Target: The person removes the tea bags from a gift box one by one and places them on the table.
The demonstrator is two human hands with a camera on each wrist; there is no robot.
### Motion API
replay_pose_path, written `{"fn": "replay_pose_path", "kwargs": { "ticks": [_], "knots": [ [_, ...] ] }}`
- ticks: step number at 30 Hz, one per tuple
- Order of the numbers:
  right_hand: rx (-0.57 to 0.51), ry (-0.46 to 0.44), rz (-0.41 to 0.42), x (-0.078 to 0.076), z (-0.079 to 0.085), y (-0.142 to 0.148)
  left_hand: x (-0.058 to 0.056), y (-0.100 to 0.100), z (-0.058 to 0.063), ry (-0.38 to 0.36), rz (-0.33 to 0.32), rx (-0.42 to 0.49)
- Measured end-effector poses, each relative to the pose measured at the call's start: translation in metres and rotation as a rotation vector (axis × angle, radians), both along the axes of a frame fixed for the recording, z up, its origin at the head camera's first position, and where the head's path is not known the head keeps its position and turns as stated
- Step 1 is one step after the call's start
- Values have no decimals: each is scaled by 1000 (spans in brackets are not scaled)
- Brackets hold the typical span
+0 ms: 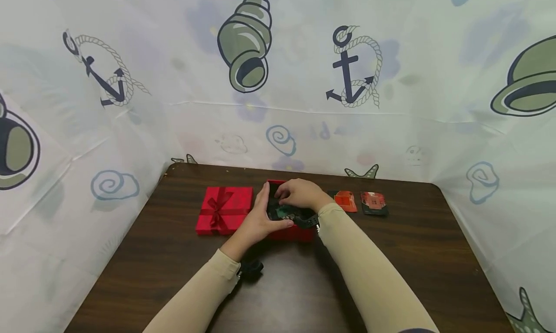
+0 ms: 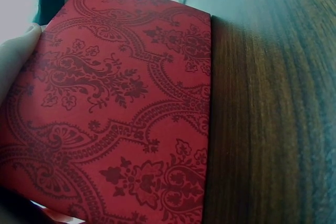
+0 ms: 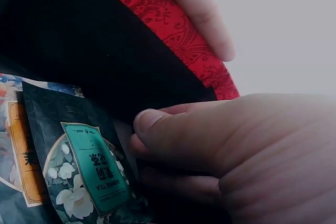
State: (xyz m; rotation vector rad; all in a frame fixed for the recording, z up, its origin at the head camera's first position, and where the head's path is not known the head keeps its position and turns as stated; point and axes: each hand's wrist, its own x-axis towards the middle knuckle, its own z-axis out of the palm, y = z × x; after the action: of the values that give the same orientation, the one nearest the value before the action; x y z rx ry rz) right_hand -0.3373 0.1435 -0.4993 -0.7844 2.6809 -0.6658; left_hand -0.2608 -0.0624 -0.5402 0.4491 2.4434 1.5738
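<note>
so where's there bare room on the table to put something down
Bare: the tabletop right of the two packets, to its right edge; left of the ribboned red lid, to the left edge; and near, between the sleeves. Crowded: the far middle, where lid, open red box, hands and packets cluster.

Your left hand (image 1: 259, 219) rests along the open red box (image 1: 290, 234) at 9 o'clock, the ribboned lid (image 1: 236, 201) blocking you just beyond. Your right hand (image 1: 304, 194) covers its opening at 1, a black wrist device (image 1: 306, 221) overhangs 4, and two packets (image 1: 345, 201) lie farther out at 3. You can pass over the counter (image 1: 291, 284) at 6, between your forearms (image 1: 201, 289).
</note>
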Motion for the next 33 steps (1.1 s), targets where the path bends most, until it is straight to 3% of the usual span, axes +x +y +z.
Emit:
{"fn": "replay_pose_path", "kwargs": {
  "ticks": [23,33],
  "knots": [
    [149,33,-34,6,1,-7,0,-1,0,-6,-5,4],
    [101,22,-32,5,2,-7,0,-1,1,-2,-9,-10]
  ]
}}
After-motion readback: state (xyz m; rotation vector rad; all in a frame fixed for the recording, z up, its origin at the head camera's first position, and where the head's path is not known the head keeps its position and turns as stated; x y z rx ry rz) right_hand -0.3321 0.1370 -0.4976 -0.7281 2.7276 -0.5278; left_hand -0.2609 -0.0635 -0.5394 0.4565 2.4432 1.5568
